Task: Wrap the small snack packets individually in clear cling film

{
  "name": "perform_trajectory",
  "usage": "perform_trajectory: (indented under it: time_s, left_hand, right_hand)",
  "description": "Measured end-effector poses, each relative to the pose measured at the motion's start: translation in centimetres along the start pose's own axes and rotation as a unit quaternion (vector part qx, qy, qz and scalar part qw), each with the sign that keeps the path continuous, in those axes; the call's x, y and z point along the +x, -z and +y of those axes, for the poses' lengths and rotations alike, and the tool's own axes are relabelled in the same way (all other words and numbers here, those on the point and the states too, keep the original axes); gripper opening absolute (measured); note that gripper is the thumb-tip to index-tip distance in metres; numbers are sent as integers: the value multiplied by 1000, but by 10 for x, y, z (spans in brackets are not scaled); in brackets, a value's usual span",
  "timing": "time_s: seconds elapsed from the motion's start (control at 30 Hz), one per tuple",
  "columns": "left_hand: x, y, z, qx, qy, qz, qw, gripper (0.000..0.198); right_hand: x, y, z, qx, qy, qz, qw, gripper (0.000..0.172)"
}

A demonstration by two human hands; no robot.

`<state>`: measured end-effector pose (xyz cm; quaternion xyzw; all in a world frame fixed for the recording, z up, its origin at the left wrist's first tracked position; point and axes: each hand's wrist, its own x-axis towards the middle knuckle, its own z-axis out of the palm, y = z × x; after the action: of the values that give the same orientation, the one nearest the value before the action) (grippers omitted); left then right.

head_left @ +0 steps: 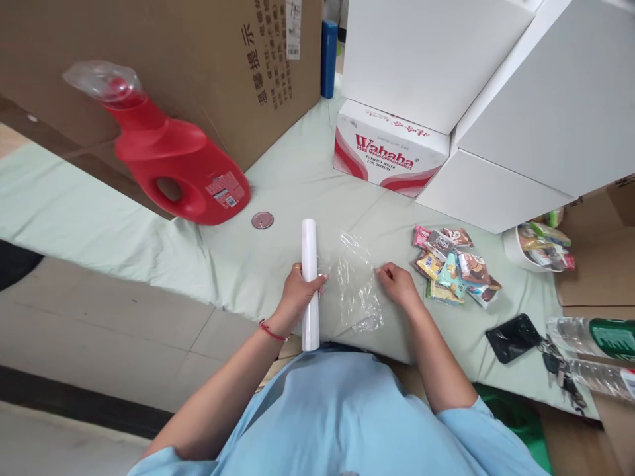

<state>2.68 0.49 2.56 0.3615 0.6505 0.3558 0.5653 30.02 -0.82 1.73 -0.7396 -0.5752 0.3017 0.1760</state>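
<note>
Left hand [301,289]: wrapped round roll [310,317], at near edge of table [292,188]. Right hand [399,285]: fingers curled at right edge of film [356,281]; whether gripping, cannot tell. Film: crumpled, between hands. Phone [513,338], keys [560,377]: right, near edge. Snacks [454,268]: piled right of right hand. Disc [262,220]: left of roll. Jug [178,158]: farther left, before carton [208,66]. Wahaha box [387,149]: far side, beside white boxes [426,59].

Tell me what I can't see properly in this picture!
All in the head view:
White roll: partly covered by the left hand.
Clear film: curled fingers of the right hand hide whether they pinch it.
Green-labelled bottle: cut off by the right edge.
Black thing: cut off by the left edge, so unclear.
Label on the red jug: print too small.
</note>
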Motion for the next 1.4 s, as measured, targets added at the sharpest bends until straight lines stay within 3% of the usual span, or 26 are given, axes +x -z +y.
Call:
perform_trajectory:
  time_s: [0.2,0.3,0.43,0.63,0.8,0.93,1.1,1.17,1.3,1.4]
  left_hand:
    - [2,2,-8,55,-27,-4,998,47]
    - [1,2,-8,85,-39,2,996,44]
    - [0,3,-7,76,-37,-2,996,44]
    - [-1,4,-11,-10,-25,-21,999,48]
    - [-7,3,-6,19,-77,-9,997,49]
    - [-6,9,8,-26,-81,-69,994,55]
    - [-3,17,17,-70,-38,-68,994,31]
    - [-4,14,20,-76,-18,-72,994,30]
    - [-6,6,29,12,-38,-66,997,50]
    - [-6,2,31,61,-62,-76,993,48]
  right_hand:
    - [47,17,-27,-82,11,48,995,30]
    - [74,6,-47,-100,4,35,994,28]
    - [93,-14,-57,-27,25,37,999,14]
    - [86,-19,-44,80,57,87,991,17]
    - [68,-27,-40,334,40,126,933,30]
    - [62,-20,-33,341,-9,140,929,37]
    - [60,-8,-19,363,-16,147,920,38]
    - [60,-7,-16,381,-24,148,912,37]
    - [59,-5,-14,429,-52,111,895,40]
    - [59,-2,-12,444,-57,62,892,50]
